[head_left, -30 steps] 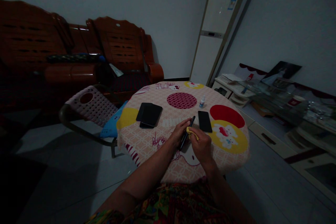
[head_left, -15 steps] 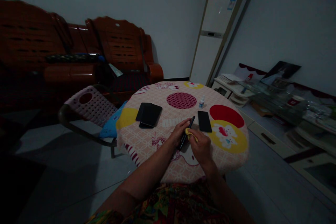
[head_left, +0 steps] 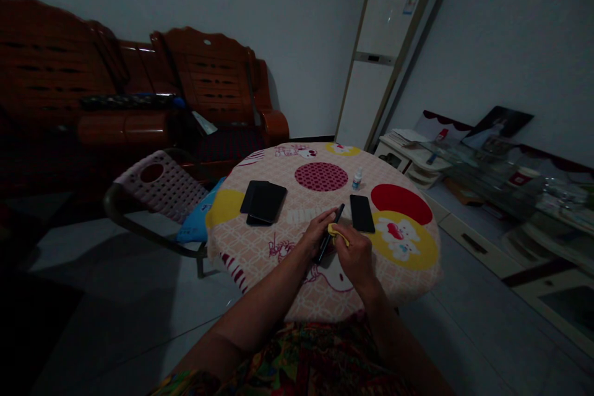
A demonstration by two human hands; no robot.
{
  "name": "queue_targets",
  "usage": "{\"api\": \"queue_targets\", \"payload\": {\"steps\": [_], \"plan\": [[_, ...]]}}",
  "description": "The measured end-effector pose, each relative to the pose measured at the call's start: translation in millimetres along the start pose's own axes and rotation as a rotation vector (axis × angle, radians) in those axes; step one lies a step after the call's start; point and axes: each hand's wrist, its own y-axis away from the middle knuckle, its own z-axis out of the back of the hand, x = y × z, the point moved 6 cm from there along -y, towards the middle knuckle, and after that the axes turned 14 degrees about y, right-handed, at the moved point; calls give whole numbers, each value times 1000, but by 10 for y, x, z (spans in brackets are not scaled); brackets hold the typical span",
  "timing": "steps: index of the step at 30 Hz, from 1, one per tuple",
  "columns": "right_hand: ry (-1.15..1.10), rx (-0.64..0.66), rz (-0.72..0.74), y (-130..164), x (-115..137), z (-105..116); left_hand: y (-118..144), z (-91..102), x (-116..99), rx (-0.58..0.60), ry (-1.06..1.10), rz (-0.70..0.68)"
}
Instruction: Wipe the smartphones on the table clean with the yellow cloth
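Observation:
My left hand [head_left: 318,232] grips a dark, slim phone-like device [head_left: 323,250], tilted so that mostly its edge shows. A yellow cloth [head_left: 337,232] is pinched in my right hand [head_left: 355,255] and touches the device's edge. Just right of my hands a black smartphone [head_left: 362,213] lies flat on the patterned tablecloth [head_left: 297,291]. Behind that phone stands a small white bottle [head_left: 357,179] with a blue label. Dark flat tablets or covers [head_left: 268,203] lie overlapped on the left side of the table.
A woven chair [head_left: 162,185] with a blue cushion [head_left: 199,216] is at the table's left. Farther back are carved wooden seats [head_left: 208,74] and a tall white air conditioner [head_left: 371,86]. Along the right wall runs a low cabinet [head_left: 464,238] with a glass shelf and clutter.
My right hand has shifted the yellow cloth slightly upward along the device's edge, and more of the cloth shows. My left hand keeps its hold; the things on the table have not moved.

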Motion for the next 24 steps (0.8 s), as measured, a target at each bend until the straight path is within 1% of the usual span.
{"api": "queue_targets", "payload": {"steps": [2, 3, 5, 7, 9, 10, 13, 15, 16, 20, 22, 24], "plan": [[-28, 30, -5, 45, 33, -24, -35, 6, -5, 32, 7, -36], [-54, 30, -17, 59, 36, -31, -55, 27, 7, 26, 21, -30], [-121, 2, -70, 77, 1, -35, -92, 112, 65, -40, 73, 60], [-190, -34, -136, 91, -62, -39, -102, 203, 134, -114, 152, 211], [-234, -41, -177, 113, -109, -60, -89, 249, 143, -133, 275, 312], [-241, -38, -185, 129, -119, -75, -80, 253, 117, -123, 349, 322], [-240, -32, -194, 209, -109, -127, -47, 205, 8, -39, 547, 289], [-242, -45, -190, 284, -78, -156, -25, 158, -49, 11, 611, 247], [-237, -58, -185, 324, -60, -164, -19, 144, -71, 16, 626, 215], [-175, -118, -145, 451, 7, -159, -8, 145, -120, -60, 673, 81], [-150, -136, -124, 478, 20, -157, -4, 150, -120, -89, 699, 60], [-128, -155, -119, 485, 11, -162, -6, 156, -117, -92, 711, 51]]}}
